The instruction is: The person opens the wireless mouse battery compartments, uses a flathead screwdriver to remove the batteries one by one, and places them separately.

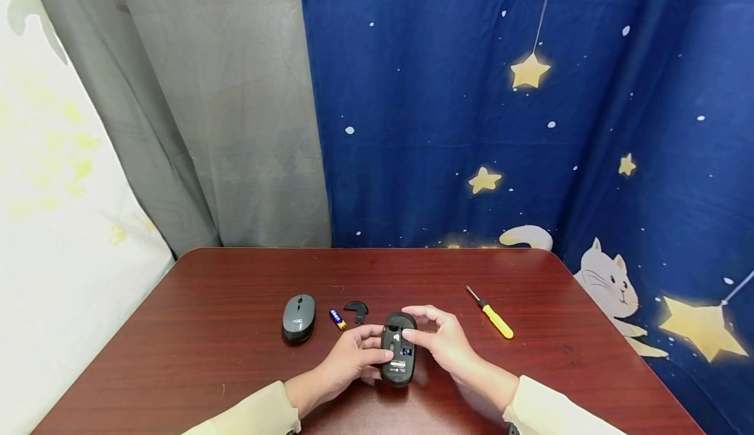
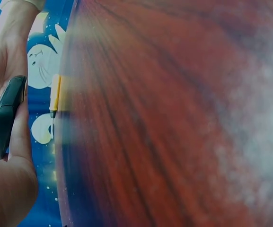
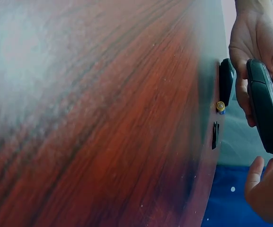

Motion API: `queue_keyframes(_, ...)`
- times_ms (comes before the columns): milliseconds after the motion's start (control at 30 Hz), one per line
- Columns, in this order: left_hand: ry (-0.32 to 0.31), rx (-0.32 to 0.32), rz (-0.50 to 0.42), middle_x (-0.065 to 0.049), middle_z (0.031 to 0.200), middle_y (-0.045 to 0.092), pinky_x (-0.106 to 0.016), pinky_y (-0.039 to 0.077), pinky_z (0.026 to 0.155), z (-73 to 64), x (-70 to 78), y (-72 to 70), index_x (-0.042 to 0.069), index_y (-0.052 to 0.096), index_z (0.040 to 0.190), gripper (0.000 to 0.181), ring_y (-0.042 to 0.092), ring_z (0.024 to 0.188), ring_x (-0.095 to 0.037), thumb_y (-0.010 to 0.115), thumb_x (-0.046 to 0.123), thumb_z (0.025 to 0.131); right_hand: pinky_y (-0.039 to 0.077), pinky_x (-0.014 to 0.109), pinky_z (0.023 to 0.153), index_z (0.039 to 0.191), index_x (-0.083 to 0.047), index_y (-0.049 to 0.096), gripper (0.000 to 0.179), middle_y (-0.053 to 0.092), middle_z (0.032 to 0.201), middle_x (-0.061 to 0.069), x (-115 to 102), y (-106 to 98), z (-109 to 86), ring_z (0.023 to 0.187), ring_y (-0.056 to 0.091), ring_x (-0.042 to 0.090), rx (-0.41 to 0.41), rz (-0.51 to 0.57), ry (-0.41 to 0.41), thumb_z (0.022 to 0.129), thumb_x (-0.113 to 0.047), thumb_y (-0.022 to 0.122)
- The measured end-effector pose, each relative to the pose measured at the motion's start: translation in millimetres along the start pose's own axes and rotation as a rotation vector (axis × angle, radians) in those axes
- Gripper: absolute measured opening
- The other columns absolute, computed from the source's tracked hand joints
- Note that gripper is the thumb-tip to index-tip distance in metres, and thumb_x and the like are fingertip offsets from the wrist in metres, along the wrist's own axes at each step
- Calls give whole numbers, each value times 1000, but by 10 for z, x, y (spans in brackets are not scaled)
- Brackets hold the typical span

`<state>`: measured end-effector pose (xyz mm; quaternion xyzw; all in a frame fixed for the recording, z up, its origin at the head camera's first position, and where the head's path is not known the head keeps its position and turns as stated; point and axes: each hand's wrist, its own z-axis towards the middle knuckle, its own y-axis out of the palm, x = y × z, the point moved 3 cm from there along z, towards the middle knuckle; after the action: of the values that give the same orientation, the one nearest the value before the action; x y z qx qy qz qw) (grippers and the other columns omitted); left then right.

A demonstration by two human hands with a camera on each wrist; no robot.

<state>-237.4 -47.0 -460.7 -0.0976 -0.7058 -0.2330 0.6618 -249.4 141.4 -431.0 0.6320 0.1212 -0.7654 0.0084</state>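
A black computer mouse (image 1: 399, 364) is held just above the table with its underside up. Its battery bay lies uncovered, and a small USB receiver seems to sit in a slot beside the label. My left hand (image 1: 351, 358) grips the mouse's left side, thumb on the underside and fingers beneath. At the far right corner, my right hand (image 1: 450, 343) pinches it between thumb and forefinger. Left of it lie a detached black battery cover (image 1: 357, 308) and a blue-and-yellow AA battery (image 1: 338, 319). In the right wrist view the mouse (image 3: 265, 109) appears edge-on.
A second mouse (image 1: 299, 318), grey on top, stands upright on the left of the reddish-brown table (image 1: 235, 356). To the right lies a screwdriver (image 1: 495, 319) with a yellow handle. Grey and blue curtains (image 1: 412, 127) hang behind the table's far edge.
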Motion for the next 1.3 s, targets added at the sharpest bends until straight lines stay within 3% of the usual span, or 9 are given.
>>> queue_keyframes(433, -17, -3, -2, -18, 108, 68, -37, 59, 68, -18, 1, -16, -8, 51, 129, 46, 69, 86, -24, 67, 3, 87, 53, 29, 76, 116, -2, 68, 38, 68, 93, 10, -43, 11, 5, 89, 64, 21, 34, 53, 43, 79, -5, 79)
queue_keyframes(600, -27, -17, -16, -18, 109, 67, -38, 58, 71, -26, 2, -20, -8, 50, 130, 47, 69, 88, -25, 66, 2, 88, 55, 28, 72, 117, 4, 66, 39, 69, 91, 11, -32, 6, 31, 86, 64, 19, 11, 125, 71, 81, -3, 76)
queue_keyframes(1033, -35, -16, -28, -19, 110, 67, -39, 58, 71, -45, 14, -31, -8, 49, 131, 47, 69, 89, -25, 66, 1, 87, 56, 32, 79, 115, 10, 63, 34, 71, 92, 11, -27, -34, 89, 83, 68, 15, -72, 261, 127, 83, -1, 71)
queue_keyframes(1300, -31, 0, -23, -18, 109, 67, -36, 58, 69, -41, 9, -47, -9, 50, 129, 48, 69, 87, -24, 68, 2, 86, 54, 36, 85, 109, 5, 65, 24, 70, 90, 7, -61, -100, 131, 84, 67, 15, -94, 355, 159, 85, 3, 68)
